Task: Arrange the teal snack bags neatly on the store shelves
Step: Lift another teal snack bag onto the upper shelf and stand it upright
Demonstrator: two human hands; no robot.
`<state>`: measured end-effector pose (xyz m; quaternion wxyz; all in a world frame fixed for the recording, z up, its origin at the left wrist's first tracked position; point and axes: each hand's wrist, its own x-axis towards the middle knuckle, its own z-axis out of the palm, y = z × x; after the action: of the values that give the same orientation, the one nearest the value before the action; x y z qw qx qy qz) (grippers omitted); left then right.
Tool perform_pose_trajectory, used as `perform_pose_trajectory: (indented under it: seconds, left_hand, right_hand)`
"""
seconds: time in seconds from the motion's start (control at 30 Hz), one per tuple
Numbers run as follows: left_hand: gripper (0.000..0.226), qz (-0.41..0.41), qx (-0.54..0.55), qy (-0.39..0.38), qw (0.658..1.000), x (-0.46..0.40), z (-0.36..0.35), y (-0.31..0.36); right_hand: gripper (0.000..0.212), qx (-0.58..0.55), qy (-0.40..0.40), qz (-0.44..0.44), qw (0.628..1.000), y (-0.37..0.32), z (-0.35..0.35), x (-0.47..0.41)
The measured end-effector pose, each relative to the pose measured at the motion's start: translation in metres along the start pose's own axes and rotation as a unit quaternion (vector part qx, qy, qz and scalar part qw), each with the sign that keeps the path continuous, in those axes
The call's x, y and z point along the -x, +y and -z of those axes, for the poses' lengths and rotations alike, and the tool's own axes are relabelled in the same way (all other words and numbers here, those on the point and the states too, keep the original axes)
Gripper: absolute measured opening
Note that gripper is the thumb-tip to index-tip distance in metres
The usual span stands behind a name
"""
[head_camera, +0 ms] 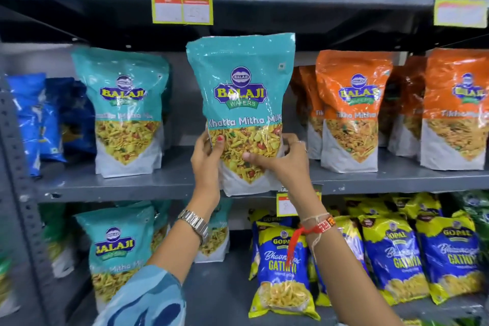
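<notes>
I hold a teal snack bag (242,103) upright in front of the middle shelf (127,188), its bottom edge level with the shelf's front lip. My left hand (207,159) grips its lower left side and my right hand (280,160) grips its lower right side. Another teal bag (124,108) stands upright on the middle shelf to the left, with one more behind it. On the lower shelf a teal bag (116,249) stands at the left, and another teal bag (215,235) is partly hidden behind my left forearm.
Orange bags (349,111) fill the middle shelf's right side, blue bags (34,119) its far left. Blue-and-yellow packs (280,267) crowd the lower shelf at right. A gap lies between the left teal bag and the orange bags. Price tags (182,9) hang from the upper shelf.
</notes>
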<state>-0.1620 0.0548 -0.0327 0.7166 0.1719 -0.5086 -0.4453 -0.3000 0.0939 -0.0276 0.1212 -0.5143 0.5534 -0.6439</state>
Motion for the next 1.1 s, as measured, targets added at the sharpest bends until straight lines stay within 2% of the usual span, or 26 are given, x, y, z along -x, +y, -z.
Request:
perform_pose_trajectory:
  seconds: [0.13, 0.3, 0.5, 0.77, 0.9, 1.1]
  left_hand:
    - [0.037, -0.019, 0.027, -0.001, 0.999, 0.015, 0.035, 0.009]
    - [0.068, -0.006, -0.01, -0.004, 1.0, 0.043, 0.092, 0.005]
    - [0.045, 0.066, -0.131, -0.07, 0.987, 0.081, 0.164, -0.029]
    - [0.061, 0.126, -0.305, -0.113, 0.937, 0.104, 0.222, -0.097]
    - [0.06, 0.174, -0.297, -0.108, 0.932, 0.097, 0.227, -0.12]
    - [0.059, 0.208, -0.336, -0.165, 0.904, 0.083, 0.243, -0.159]
  right_hand:
    - [0.093, 0.006, 0.006, 0.04, 0.999, -0.012, -0.017, 0.038]
    - [0.083, -0.049, -0.035, 0.026, 0.998, 0.006, -0.048, 0.085]
    - [0.08, -0.071, -0.045, -0.042, 0.996, 0.078, -0.09, 0.141]
    - [0.077, -0.045, -0.085, -0.124, 0.988, 0.161, -0.133, 0.175]
    - [0.075, -0.013, -0.09, -0.173, 0.981, 0.189, -0.155, 0.171]
    - [0.077, 0.007, -0.088, -0.216, 0.972, 0.219, -0.169, 0.165]
